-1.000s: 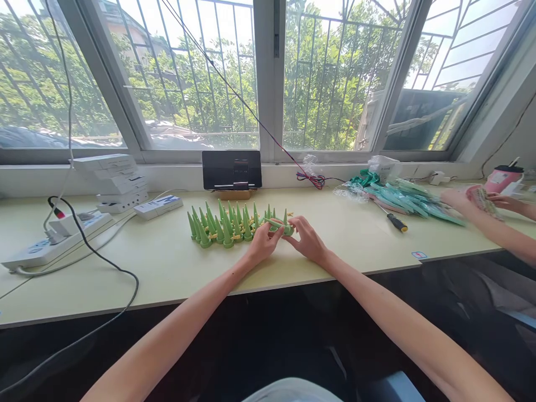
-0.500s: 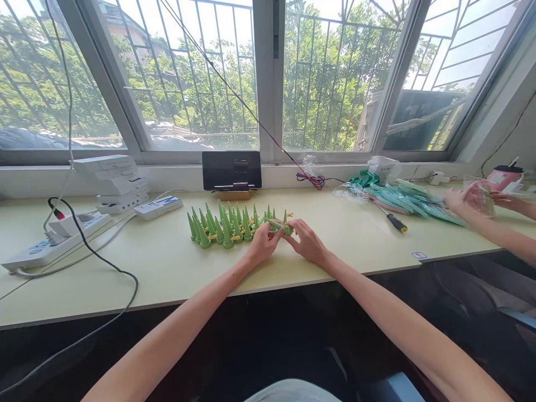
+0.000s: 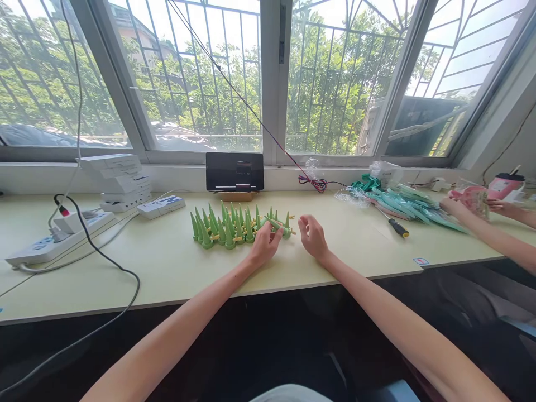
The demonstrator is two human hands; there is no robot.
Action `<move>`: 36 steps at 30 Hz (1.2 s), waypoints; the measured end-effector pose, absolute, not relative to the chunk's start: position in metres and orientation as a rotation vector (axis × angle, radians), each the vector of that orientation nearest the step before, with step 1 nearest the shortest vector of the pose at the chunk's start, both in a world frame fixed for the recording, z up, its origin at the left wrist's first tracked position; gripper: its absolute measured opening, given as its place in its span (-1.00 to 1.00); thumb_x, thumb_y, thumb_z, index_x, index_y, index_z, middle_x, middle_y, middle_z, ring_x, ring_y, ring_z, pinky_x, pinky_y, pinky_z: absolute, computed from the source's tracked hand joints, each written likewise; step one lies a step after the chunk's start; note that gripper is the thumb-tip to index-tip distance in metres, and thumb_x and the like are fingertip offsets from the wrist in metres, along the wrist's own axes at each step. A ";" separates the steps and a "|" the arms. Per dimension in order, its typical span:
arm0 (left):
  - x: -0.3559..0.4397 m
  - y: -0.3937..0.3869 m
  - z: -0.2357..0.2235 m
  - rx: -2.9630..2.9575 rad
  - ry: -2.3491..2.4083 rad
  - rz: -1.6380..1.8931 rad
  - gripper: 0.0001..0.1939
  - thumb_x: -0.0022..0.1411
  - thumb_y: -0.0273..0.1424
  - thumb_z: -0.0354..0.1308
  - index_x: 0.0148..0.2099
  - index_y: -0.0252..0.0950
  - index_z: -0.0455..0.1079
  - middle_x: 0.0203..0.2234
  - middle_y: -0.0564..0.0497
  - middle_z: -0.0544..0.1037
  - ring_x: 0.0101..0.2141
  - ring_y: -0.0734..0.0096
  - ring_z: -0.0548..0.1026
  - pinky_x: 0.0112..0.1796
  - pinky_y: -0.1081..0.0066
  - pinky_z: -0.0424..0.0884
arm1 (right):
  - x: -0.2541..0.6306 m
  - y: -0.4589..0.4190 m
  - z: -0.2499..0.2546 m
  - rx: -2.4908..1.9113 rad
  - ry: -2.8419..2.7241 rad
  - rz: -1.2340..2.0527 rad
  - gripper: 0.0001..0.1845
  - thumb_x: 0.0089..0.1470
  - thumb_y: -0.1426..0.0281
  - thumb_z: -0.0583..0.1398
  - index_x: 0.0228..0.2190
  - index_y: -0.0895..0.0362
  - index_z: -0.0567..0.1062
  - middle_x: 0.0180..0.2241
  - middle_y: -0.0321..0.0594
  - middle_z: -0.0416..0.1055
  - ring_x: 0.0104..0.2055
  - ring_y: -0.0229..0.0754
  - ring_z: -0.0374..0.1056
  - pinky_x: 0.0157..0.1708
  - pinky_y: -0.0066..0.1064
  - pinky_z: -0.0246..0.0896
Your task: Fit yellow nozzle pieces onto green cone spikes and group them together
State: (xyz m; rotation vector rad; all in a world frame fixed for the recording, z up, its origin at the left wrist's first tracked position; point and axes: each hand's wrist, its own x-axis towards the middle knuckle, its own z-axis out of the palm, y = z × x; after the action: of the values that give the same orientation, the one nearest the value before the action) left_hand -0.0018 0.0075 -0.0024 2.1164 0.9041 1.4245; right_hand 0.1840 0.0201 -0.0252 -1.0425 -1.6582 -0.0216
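The person's left hand [image 3: 264, 244] pinches a tilted green cone [image 3: 275, 223] beside the upright cones [image 3: 229, 234] on the desk [image 3: 163, 262]; right hand [image 3: 314, 237] curled, contents cannot be told. Cone probably light, stiff, smooth; best gripped near its base. Versus the earlier frame, the right hand has drawn clear of the cones

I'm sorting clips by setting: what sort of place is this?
Probably a workshop or shared workroom: green cones stand bunched on a long table, a screwdriver lies to their right, and another person's hand shows farther along.
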 end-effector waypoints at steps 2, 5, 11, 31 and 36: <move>-0.002 0.007 -0.003 2.133 0.907 1.419 -0.75 0.35 -0.22 0.00 -0.21 -0.32 0.29 -0.42 -0.01 0.44 -0.53 0.49 0.43 -0.51 0.48 0.35 | 0.188 0.032 -0.030 -1.175 -1.613 0.022 -0.81 0.25 0.36 -0.01 -0.21 0.14 0.36 -0.28 -0.10 0.42 -0.26 -0.13 0.35 -0.25 -0.30 0.28; -0.002 0.007 -0.003 2.159 0.908 1.402 -0.77 0.36 -0.23 -0.02 -0.22 -0.31 0.27 -0.44 0.00 0.43 -0.53 0.48 0.41 -0.49 0.47 0.34 | 0.192 0.050 -0.035 -1.405 -1.615 0.095 -0.77 0.19 0.44 0.00 -0.18 0.20 0.39 -0.27 -0.05 0.43 -0.25 -0.11 0.36 -0.19 -0.29 0.27; -0.003 0.006 -0.002 2.212 0.942 1.333 -0.74 0.38 -0.24 -0.07 -0.32 -0.29 0.19 -0.55 0.10 0.30 -0.58 0.52 0.27 -0.50 0.48 0.24 | 0.190 0.073 -0.030 -1.628 -1.845 0.063 -0.54 0.17 0.51 0.02 0.10 0.15 0.37 0.08 0.01 0.30 -0.02 -0.08 0.33 -0.04 -0.31 0.24; -0.003 0.003 0.000 2.254 0.984 1.300 -0.68 0.37 -0.23 -0.08 -0.42 -0.25 0.06 -0.57 0.10 0.24 -0.56 0.51 0.22 -0.49 0.45 0.17 | 0.189 0.090 -0.034 -1.504 -1.997 0.004 -0.66 0.19 0.57 0.01 -0.14 0.13 0.52 -0.04 -0.10 0.46 -0.10 -0.10 0.30 -0.07 -0.27 0.16; -0.003 0.004 0.000 2.254 0.962 1.297 -0.68 0.37 -0.22 -0.08 -0.41 -0.25 0.08 -0.56 0.10 0.26 -0.57 0.51 0.23 -0.49 0.45 0.19 | 0.186 0.082 -0.030 -1.563 -1.909 0.038 -0.79 0.19 0.51 0.08 -0.25 0.14 0.52 -0.14 -0.08 0.45 -0.10 -0.09 0.28 -0.20 -0.34 0.16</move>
State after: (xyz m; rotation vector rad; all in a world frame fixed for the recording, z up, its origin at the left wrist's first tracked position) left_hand -0.0026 0.0037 0.0002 2.2536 0.9617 1.2967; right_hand 0.1864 0.0823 -0.0300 -1.5632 -1.9089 0.0381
